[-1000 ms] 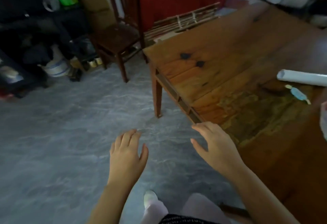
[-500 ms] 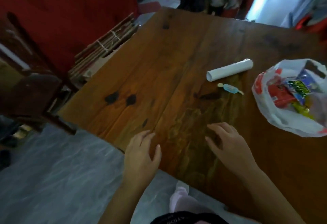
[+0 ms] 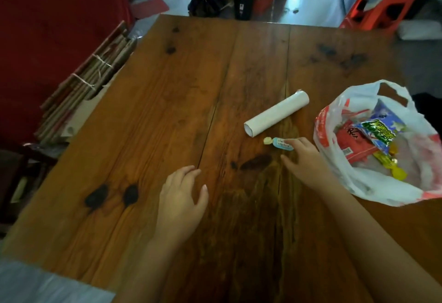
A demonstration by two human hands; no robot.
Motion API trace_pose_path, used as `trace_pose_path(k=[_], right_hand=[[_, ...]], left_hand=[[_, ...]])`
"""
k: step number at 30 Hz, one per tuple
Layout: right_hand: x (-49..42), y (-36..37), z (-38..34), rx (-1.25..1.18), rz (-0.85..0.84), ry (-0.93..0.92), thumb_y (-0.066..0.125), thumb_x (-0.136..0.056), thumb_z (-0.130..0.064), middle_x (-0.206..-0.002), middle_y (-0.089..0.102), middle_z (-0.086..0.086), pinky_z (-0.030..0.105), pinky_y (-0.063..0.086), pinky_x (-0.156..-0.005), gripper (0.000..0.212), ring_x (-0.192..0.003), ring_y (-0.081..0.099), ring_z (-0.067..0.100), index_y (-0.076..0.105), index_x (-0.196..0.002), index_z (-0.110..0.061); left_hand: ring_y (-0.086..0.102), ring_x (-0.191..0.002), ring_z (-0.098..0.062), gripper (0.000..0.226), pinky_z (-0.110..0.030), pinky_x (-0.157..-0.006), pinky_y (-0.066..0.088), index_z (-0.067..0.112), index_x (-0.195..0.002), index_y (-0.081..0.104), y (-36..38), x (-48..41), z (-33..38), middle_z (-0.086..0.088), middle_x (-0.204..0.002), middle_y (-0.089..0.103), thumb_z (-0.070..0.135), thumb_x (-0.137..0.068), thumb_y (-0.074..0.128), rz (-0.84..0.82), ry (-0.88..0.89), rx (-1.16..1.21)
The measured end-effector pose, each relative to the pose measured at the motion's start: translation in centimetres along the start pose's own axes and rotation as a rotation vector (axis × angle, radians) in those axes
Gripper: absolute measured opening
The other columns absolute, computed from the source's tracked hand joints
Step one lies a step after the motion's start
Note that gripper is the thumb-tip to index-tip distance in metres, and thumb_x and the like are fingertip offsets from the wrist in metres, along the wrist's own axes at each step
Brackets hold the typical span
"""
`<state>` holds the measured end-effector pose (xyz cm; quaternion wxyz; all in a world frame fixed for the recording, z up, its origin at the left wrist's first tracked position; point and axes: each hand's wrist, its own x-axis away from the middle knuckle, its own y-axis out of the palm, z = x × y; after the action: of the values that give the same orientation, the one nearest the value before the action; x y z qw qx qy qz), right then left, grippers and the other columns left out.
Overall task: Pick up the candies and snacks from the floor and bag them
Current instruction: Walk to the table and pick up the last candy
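A white plastic bag [image 3: 354,183] lies open on the right of the wooden table [image 3: 167,111], with red, blue, green and yellow snack packets [image 3: 358,142] inside. A small candy in a light blue wrapper [image 3: 277,143] lies on the table left of the bag. My right hand [image 3: 308,161] has its fingers spread, and the fingertips touch the candy's right end. Over the table's near middle, my left hand [image 3: 181,197] is open and holds nothing.
A white paper roll [image 3: 276,116] lies just beyond the candy. Bundled cardboard [image 3: 91,82] leans by the table's left side against a red surface. A red plastic stool [image 3: 378,13] and clutter stand past the far edge. Grey floor [image 3: 43,286] shows at bottom left.
The view has swung from the floor up onto the table. My right hand moved forward and right until its fingertips reached the blue candy. My left hand came over the table.
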<state>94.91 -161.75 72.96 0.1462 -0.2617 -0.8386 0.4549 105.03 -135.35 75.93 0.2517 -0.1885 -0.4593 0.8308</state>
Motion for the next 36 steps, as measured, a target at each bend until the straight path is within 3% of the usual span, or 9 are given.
trace_pose_path(k=[6, 12, 18, 22, 27, 32, 36], right_hand=[[-3.2, 1.7, 0.9, 0.096, -0.053, 0.120, 0.062, -0.083, -0.019, -0.125, 0.052, 0.012, 0.035, 0.043, -0.095, 0.047, -0.116, 0.047, 0.025, 0.046, -0.126, -0.011], [-3.9, 2.9, 0.7, 0.155, 0.044, 0.129, 0.063, -0.082, -0.015, -0.105, 0.059, 0.011, 0.025, 0.045, -0.075, 0.032, -0.093, 0.053, 0.020, 0.057, -0.113, -0.008], [-2.1, 1.7, 0.1, -0.013, 0.119, 0.227, 0.064, -0.081, -0.015, -0.099, 0.058, 0.005, 0.013, 0.038, -0.065, 0.028, -0.085, 0.051, 0.011, 0.058, -0.107, -0.010], [-1.0, -0.1, -0.9, -0.119, 0.280, 0.311, 0.065, -0.080, -0.015, -0.097, 0.058, 0.001, 0.021, 0.045, -0.070, 0.025, -0.084, 0.053, 0.011, 0.059, -0.104, -0.013], [0.1, -1.6, -1.6, -0.128, 0.391, 0.384, 0.065, -0.079, -0.015, -0.091, 0.054, -0.002, 0.026, 0.043, -0.069, 0.022, -0.083, 0.052, 0.012, 0.059, -0.100, -0.013], [1.5, -1.8, -1.6, -0.116, 0.424, 0.435, 0.065, -0.080, -0.016, -0.090, 0.052, -0.005, 0.012, 0.035, -0.063, 0.020, -0.081, 0.049, 0.010, 0.059, -0.099, -0.014], [2.4, -1.9, -1.9, -0.126, 0.419, 0.476, 0.066, -0.080, -0.019, -0.094, 0.051, -0.007, 0.017, 0.042, -0.067, 0.023, -0.085, 0.051, 0.009, 0.059, -0.102, -0.015]], left_hand=[[0.043, -0.118, -0.011, 0.034, -0.031, -0.096, 0.034, 0.016, -0.118, 0.056, 1.2, -2.8, -0.2, 0.001, -0.123, 0.054, 0.025, -0.085, 0.058, -0.043, 0.051, 0.038], [0.034, -0.116, 0.000, 0.036, -0.025, -0.096, 0.029, 0.020, -0.121, 0.053, 1.9, -5.5, -0.6, 0.004, -0.126, 0.052, 0.027, -0.086, 0.057, -0.106, 0.125, 0.054], [0.039, -0.116, -0.005, 0.036, -0.026, -0.096, 0.032, 0.015, -0.120, 0.055, 4.4, -9.9, 0.9, -0.001, -0.125, 0.054, 0.022, -0.085, 0.060, -0.167, 0.223, 0.117], [0.046, -0.116, -0.018, 0.039, -0.032, -0.097, 0.036, 0.010, -0.119, 0.055, 7.1, -13.7, 3.1, -0.007, -0.123, 0.057, 0.021, -0.082, 0.064, -0.124, 0.270, 0.085], [0.045, -0.114, -0.020, 0.051, -0.035, -0.094, 0.041, 0.012, -0.125, 0.047, 10.2, -17.5, 5.5, -0.007, -0.125, 0.052, 0.025, -0.080, 0.067, -0.164, 0.226, 0.106], [0.048, -0.101, -0.018, 0.052, -0.029, -0.080, 0.041, 0.010, -0.125, 0.046, 12.1, -18.9, 7.0, -0.009, -0.119, 0.052, 0.030, -0.081, 0.065, -0.236, 0.270, 0.095], [0.048, -0.097, -0.018, 0.053, -0.029, -0.077, 0.043, 0.013, -0.124, 0.044, 13.4, -19.6, 7.3, -0.008, -0.116, 0.052, 0.034, -0.081, 0.065, -0.297, 0.222, 0.070]])
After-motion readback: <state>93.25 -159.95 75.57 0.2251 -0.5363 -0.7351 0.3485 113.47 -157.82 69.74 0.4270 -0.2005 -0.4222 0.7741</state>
